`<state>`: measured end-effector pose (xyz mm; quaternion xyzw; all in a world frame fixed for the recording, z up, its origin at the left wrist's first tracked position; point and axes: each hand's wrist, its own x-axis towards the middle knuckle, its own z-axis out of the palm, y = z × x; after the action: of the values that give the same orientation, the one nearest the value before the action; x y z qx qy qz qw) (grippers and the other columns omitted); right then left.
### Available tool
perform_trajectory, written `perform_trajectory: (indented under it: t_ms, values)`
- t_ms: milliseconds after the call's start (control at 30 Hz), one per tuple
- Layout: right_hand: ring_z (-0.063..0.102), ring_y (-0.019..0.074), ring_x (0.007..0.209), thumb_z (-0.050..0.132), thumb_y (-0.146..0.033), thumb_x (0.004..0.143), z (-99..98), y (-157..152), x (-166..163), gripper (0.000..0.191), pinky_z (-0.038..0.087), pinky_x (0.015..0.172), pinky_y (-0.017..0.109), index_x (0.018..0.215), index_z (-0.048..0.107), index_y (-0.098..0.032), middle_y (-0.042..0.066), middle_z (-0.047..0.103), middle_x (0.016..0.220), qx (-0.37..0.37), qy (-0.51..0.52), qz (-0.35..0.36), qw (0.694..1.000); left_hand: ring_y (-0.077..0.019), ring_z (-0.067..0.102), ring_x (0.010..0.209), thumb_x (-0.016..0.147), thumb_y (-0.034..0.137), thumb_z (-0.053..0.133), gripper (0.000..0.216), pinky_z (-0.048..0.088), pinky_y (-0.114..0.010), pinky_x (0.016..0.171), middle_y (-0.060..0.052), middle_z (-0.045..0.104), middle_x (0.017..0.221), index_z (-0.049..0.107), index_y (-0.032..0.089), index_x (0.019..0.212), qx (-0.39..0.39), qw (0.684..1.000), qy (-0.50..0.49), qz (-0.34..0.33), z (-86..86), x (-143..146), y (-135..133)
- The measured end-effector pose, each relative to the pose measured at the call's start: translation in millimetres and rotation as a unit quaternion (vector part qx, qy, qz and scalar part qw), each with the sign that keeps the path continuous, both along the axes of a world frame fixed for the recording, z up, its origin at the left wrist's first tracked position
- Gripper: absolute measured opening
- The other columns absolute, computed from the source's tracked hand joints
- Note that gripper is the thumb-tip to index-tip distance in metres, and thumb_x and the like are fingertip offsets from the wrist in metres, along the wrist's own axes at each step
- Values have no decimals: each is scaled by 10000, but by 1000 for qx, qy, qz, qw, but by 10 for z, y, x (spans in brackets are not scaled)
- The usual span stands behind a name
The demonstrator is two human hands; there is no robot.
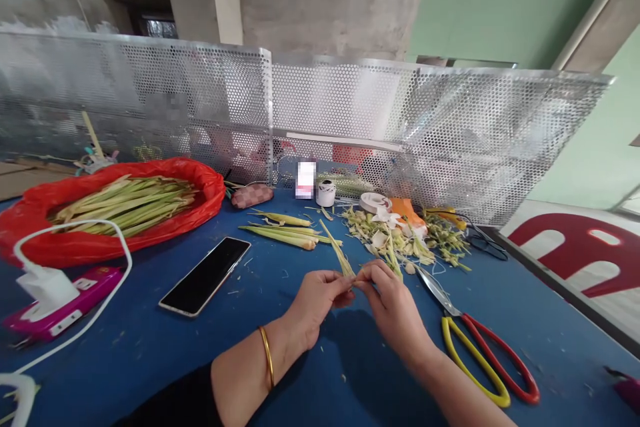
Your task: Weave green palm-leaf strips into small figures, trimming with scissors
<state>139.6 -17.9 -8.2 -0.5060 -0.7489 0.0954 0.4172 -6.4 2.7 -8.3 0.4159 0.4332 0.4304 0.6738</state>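
My left hand [320,297] pinches the lower end of a thin pale-green plant stalk [339,250], which slants up and away over the table. My right hand [393,300] has its thumb and fingers closed at the same end, touching the left fingertips; the exact bit between them is too small to make out. Just beyond, a small bundle of similar stalks [283,233] lies on the blue table. A heap of cut green and whitish scraps [387,230] sits behind my right hand. Scissors [467,327] with one yellow and one red handle lie to its right.
On the left are a black-screened phone [207,277], a purple power strip [67,303] with a white charger and cable, and a red plastic bag [210,180] full of stalks. A pouch [253,195], thread spool [326,193] and tape roll [375,202] stand before a perforated metal screen [340,100].
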Motion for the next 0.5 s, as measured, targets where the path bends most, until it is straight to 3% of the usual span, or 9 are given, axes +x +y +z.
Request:
perform_trajectory:
  t_ms: [200,333,400,500]
  values:
    - [551,166,632,470,-245,874,-21,11,4,175,398,587,261,713,536,-223,2,619,677,-109,66,-30,991,-143,573,610,665,415,701,287,456,-267,665,-35,642,586,682,133,613,82,995,63,-12,35,9,2]
    - [594,181,673,543,-257,811,-20,12,-5,58,440,644,282,853,554,-219,1,631,705,-123,162,-36,978,-140,578,615,662,374,706,237,461,-263,671,-33,648,600,691,138,641,58,996,60,-19,60,9,-6]
    - [607,185,682,572,-258,784,-18,12,-4,167,453,664,293,942,536,-218,-5,633,713,-126,191,-40,973,-141,582,622,657,376,707,240,463,-261,674,-36,650,606,699,136,658,50,997,53,-23,72,9,-15]
    - [607,179,658,580,-245,762,-18,11,4,187,455,656,296,944,540,-220,-13,633,696,-126,185,-60,973,-139,576,628,654,398,715,262,458,-258,675,-33,649,610,709,137,669,64,996,61,-34,81,8,-29]
